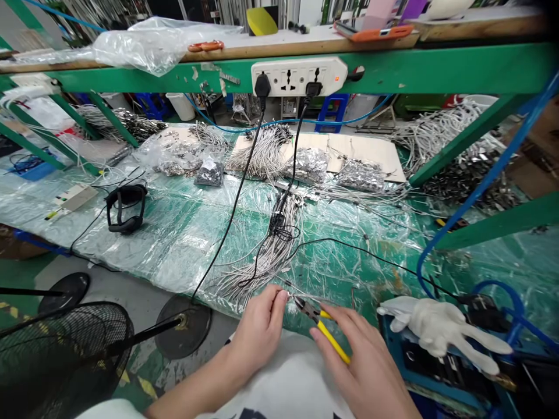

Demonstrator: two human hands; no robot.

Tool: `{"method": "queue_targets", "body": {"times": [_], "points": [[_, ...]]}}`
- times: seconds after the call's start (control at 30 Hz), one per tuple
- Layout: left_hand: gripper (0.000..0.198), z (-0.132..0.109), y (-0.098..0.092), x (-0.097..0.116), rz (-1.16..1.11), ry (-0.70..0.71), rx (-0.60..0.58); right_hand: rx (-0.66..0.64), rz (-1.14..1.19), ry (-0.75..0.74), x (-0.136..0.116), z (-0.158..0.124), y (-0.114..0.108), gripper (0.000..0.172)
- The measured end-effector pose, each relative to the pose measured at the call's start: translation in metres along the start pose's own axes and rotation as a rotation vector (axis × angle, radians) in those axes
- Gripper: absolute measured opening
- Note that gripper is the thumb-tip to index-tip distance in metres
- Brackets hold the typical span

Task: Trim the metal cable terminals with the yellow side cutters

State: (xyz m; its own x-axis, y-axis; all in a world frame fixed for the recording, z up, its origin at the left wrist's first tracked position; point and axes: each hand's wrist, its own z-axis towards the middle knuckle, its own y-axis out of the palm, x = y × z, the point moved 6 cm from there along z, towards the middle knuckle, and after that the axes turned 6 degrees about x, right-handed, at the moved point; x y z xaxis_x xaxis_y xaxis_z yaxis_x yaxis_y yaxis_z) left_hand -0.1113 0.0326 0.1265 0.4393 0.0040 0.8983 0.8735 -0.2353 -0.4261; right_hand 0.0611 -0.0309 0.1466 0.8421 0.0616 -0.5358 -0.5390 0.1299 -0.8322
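Note:
My left hand (258, 330) is closed in a pinch on the end of a thin grey wire (292, 288) at the near edge of the bench. My right hand (364, 364) grips yellow-handled pliers (321, 323), whose jaws meet the wire just right of my left fingertips. A loose bundle of grey wires (266, 256) fans out on the plastic-covered green bench (183, 227) just beyond both hands.
A white work glove (441, 329) lies on a blue tray at right, beside a blue hose (480, 186). Two black cords hang from a power strip (299, 75). A fan (52, 361) and round stand bases sit at lower left. Bags of metal parts (305, 166) lie farther back.

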Motion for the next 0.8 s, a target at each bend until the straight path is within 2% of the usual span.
{"method": "queue_targets", "body": {"times": [0.17,0.4,0.53,0.67,0.8], "points": [[0.040,0.000,0.005,-0.007,-0.138,-0.089,-0.005,-0.010,0.052,0.081,0.006,-0.004,0.001,0.038],[0.032,-0.001,0.005,0.003,0.061,0.064,-0.004,-0.019,0.048,0.081,0.001,-0.002,0.004,0.039],[0.029,0.000,0.010,0.007,0.167,0.133,-0.051,0.000,-0.018,0.087,-0.001,-0.001,0.004,0.035],[0.032,0.004,0.015,0.002,0.221,0.077,-0.093,-0.016,-0.131,0.017,-0.004,0.001,0.007,0.031],[0.042,0.008,0.019,-0.008,0.050,-0.041,-0.080,-0.025,-0.154,0.031,-0.002,0.000,0.009,0.032]]}}
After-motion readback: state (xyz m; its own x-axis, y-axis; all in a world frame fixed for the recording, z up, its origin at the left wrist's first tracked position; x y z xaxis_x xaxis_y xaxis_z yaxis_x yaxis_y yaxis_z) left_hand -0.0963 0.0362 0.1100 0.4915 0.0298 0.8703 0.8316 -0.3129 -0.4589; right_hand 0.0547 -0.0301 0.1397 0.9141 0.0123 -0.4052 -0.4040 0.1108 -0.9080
